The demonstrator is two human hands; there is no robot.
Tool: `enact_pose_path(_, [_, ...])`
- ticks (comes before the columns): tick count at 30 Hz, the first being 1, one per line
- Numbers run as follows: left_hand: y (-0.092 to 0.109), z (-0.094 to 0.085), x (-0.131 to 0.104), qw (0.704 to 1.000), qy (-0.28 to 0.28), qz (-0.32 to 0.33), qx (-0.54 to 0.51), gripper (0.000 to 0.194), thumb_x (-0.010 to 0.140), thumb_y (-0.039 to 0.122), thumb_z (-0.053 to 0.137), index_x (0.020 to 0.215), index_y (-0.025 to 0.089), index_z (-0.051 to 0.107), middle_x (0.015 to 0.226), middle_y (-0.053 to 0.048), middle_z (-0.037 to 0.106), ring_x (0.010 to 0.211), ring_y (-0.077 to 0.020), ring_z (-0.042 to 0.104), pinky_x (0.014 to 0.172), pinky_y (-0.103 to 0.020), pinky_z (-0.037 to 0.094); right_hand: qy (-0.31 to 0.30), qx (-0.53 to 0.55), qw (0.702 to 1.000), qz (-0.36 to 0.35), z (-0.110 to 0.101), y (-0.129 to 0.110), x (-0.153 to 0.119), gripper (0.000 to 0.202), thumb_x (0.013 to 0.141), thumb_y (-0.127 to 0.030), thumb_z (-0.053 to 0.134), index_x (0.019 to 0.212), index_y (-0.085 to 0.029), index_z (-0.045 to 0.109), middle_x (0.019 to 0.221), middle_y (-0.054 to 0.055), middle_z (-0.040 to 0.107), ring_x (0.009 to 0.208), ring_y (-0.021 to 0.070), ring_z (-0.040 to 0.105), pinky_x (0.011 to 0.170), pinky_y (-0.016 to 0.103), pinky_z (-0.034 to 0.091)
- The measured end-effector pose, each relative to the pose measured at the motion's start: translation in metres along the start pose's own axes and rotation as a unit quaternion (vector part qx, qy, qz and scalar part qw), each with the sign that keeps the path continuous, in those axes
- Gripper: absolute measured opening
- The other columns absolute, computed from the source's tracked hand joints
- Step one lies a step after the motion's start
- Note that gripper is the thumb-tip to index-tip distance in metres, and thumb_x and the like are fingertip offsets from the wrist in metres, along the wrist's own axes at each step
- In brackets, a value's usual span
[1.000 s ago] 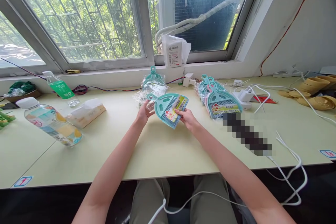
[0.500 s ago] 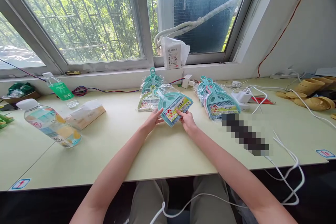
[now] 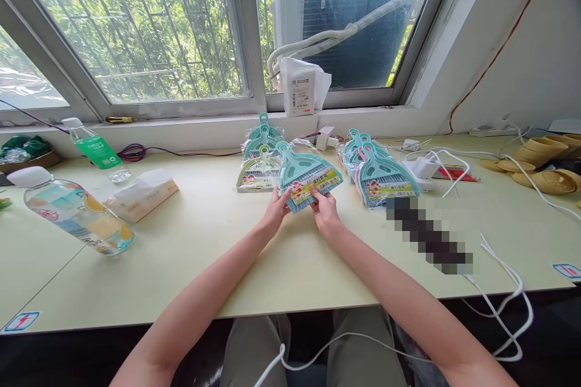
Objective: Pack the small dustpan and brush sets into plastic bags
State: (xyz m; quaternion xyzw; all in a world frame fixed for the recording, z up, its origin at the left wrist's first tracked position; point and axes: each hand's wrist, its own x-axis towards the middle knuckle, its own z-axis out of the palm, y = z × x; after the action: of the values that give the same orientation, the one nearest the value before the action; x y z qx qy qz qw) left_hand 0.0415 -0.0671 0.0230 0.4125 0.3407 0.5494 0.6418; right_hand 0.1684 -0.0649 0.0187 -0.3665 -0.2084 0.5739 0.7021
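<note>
A teal mini dustpan and brush set, with a yellow printed label across its bristles, is held between both hands above the middle of the table. My left hand grips its lower left corner. On the lower right, my right hand closes on it with the thumb over the label. Just behind and left lies a stack of wrapped dustpan sets, the front one with a greenish-yellow rim. More wrapped dustpan sets are piled to the right, one showing a pink handle.
Two bottles, one orange-printed and one green-labelled, stand left beside a tissue pack. A white charger, white cables and a pixelated dark object occupy the right. A packet sits on the sill.
The held dustpan set has shifted slightly right and turned so its handle points more upward. Both hands keep their grip. The camera view has shifted a little.
</note>
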Motion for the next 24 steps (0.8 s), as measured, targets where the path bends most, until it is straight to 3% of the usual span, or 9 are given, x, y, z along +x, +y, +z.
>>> enact_pose_path(5, [0.004,-0.002,0.001,0.998,0.020,0.037,0.038,0.047,0.075,0.054,0.066,0.103,0.017,0.058,0.107,-0.010,0.069,0.097,-0.0241,0.067,0.088,-0.038,0.051,0.019,0.014,1.000,-0.004,0.001,-0.001,-0.002,0.031,0.066,-0.021,0.077,0.093,-0.022,0.061,0.098,0.003,0.072,0.098,0.0179,0.067,0.080,0.026,0.060])
enact_pose_path(13, [0.008,-0.005,-0.001,0.995,0.003,0.080,0.053,0.046,0.070,0.055,0.070,0.096,0.017,0.064,0.100,-0.008,0.071,0.103,-0.0273,0.065,0.092,-0.043,0.050,-0.007,0.023,1.000,-0.008,0.002,-0.004,-0.001,0.031,0.068,-0.021,0.076,0.095,-0.022,0.062,0.094,0.001,0.072,0.096,0.0174,0.068,0.082,0.026,0.060])
enact_pose_path(19, [0.012,-0.004,0.000,0.992,-0.007,0.098,0.084,0.055,0.067,0.050,0.075,0.111,0.019,0.062,0.100,-0.005,0.072,0.098,-0.0253,0.066,0.095,-0.047,0.049,-0.002,0.051,0.999,-0.010,0.000,-0.007,0.003,0.026,0.072,-0.019,0.072,0.096,-0.021,0.061,0.096,0.002,0.072,0.098,0.0169,0.067,0.086,0.027,0.058])
enact_pose_path(24, [0.012,-0.001,-0.003,0.992,0.011,0.097,0.083,0.078,0.065,0.035,0.080,0.134,0.022,0.045,0.110,-0.008,0.069,0.100,-0.0237,0.065,0.097,-0.047,0.047,0.028,0.075,0.997,-0.004,-0.003,-0.011,0.007,0.024,0.075,-0.015,0.069,0.096,-0.020,0.060,0.098,0.003,0.072,0.097,0.0153,0.067,0.086,0.025,0.058])
